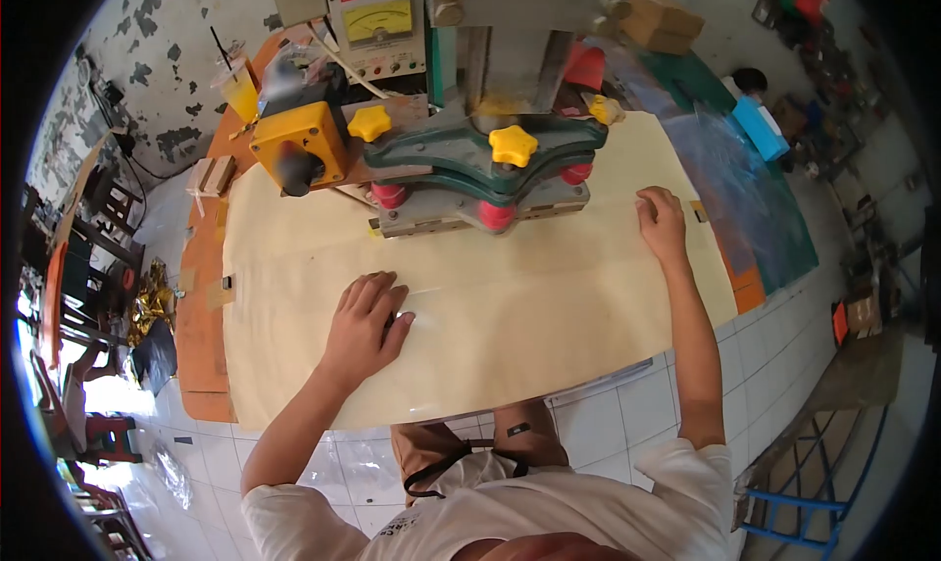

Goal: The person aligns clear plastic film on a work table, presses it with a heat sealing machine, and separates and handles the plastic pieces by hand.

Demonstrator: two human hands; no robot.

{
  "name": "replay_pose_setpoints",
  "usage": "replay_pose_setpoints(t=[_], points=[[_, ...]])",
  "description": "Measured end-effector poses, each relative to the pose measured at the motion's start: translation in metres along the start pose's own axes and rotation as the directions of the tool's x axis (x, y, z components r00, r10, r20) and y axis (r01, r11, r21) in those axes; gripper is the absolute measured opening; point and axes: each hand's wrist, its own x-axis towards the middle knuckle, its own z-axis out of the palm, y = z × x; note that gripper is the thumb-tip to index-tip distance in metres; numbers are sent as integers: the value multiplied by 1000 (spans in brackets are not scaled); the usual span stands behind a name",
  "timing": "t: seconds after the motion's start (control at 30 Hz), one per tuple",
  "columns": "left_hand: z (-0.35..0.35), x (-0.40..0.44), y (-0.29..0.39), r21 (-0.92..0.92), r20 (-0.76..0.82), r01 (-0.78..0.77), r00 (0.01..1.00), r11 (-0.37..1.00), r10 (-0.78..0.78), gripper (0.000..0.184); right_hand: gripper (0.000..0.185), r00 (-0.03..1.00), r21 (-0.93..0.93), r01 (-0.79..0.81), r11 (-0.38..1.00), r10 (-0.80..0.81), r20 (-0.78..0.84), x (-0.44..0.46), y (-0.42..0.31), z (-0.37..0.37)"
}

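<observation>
My left hand (pixel 371 324) rests palm down on a cream sheet (pixel 490 336) spread over the table, its fingers loosely bent and the thumb apart. Near the sheet's right edge lies my right hand (pixel 664 223), fingers curled in; whether anything is inside them is hidden. Between and beyond my hands stands a press head (pixel 480 159), a dark green plate with yellow star knobs (pixel 513 146) and red spacers (pixel 497 215). Its metal bar (pixel 480 216) sits low over the sheet; I cannot tell whether they touch.
A yellow control box (pixel 299 142) with a black knob stands left of the press, near a cup of orange drink (pixel 238 91). Behind is a meter panel (pixel 380 27). A cardboard box (pixel 662 19) and a blue object (pixel 760 128) are at right, above a blue metal frame (pixel 814 502).
</observation>
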Motion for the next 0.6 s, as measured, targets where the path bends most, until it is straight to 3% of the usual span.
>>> replay_pose_setpoints(t=[0.6], points=[[1,-4,-4,-32,-41,-24,999,999,22,23,17,1000,-76,11,997,-9,28,-2,3,2]])
